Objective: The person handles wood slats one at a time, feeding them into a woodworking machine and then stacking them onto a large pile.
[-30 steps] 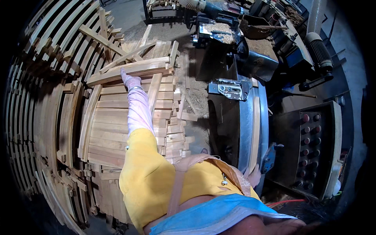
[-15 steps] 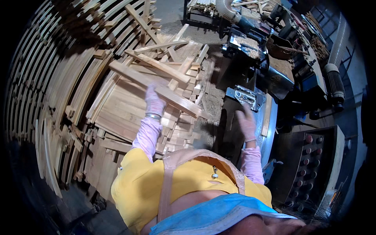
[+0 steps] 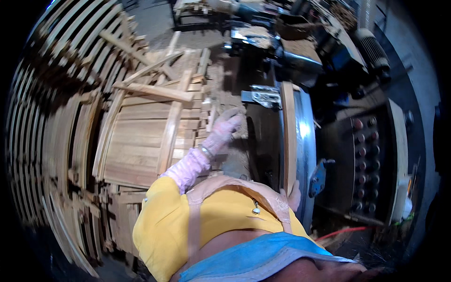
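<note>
My left hand (image 3: 229,123), in a pale pink glove, reaches over the gap between the stacked wood and the machine. Its fingers are stretched out, somewhat blurred, and nothing is in them. At my right, a long wooden board (image 3: 288,136) lies lengthwise along the metal machine table (image 3: 305,145). My right hand (image 3: 295,196) grips the board's near end, partly hidden by the apron strap and my body. Beyond my left hand, a metal clamp-like fixture (image 3: 264,96) sits beside the board's far part.
Left of me stands a stack of flat boards (image 3: 134,155) with loose strips (image 3: 155,90) crossed on top. More stacked wood (image 3: 61,131) curves along the left. A control panel with several round buttons (image 3: 366,160) stands at the right. Machinery with sawdust (image 3: 253,36) is ahead.
The board my left hand held over the stack has left it; a board now lies under my right hand on the machine. My left hand moved right and emptied. My right hand came nearer me.
</note>
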`<state>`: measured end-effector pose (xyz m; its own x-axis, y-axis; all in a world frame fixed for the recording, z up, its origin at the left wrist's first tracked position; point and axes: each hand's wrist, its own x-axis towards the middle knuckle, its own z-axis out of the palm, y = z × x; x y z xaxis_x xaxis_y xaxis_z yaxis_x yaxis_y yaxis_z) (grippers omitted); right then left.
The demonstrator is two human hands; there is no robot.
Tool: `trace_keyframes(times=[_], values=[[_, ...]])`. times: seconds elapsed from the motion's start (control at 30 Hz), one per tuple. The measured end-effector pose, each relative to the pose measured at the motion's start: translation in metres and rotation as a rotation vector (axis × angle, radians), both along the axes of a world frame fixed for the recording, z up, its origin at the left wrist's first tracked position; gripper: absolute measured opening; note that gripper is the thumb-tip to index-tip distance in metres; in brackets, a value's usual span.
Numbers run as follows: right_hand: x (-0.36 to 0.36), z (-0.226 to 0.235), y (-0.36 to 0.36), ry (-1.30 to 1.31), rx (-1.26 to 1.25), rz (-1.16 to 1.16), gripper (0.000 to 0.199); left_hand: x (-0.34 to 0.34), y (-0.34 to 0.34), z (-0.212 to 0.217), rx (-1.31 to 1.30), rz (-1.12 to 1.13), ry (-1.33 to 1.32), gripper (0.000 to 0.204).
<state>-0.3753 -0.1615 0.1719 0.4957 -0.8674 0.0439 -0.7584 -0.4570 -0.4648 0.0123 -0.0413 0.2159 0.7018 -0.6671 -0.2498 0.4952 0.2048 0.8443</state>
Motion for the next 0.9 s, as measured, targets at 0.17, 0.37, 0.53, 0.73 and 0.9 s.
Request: trace_keyframes(times=[0.17,0.37,0.53,0.73,0.9], values=[[-0.051,-0.018,-0.019,0.203,-0.005,-0.132,0.069,0.008,0.017,-0.034,0.181,0.037,0.082,0.053],[0.1,-0.046,-0.113,-0.121,-0.501,-0.115,0.059,0.065,0.035,0.003,0.189,0.262,-0.097,0.047],[0.182,-0.028,-0.177,0.044,-0.437,-0.129,0.051,0.186,0.056,-0.002,0.507,0.499,-0.629,0.056],[0.085,-0.014,-0.099,0.274,-0.316,-0.051,0.053,0.332,0.153,0.001,1.335,0.532,-0.954,0.06],[-0.073,-0.016,0.007,0.628,-0.172,-0.227,0.061,0.354,0.202,0.021,1.684,0.407,-1.061,0.057]])
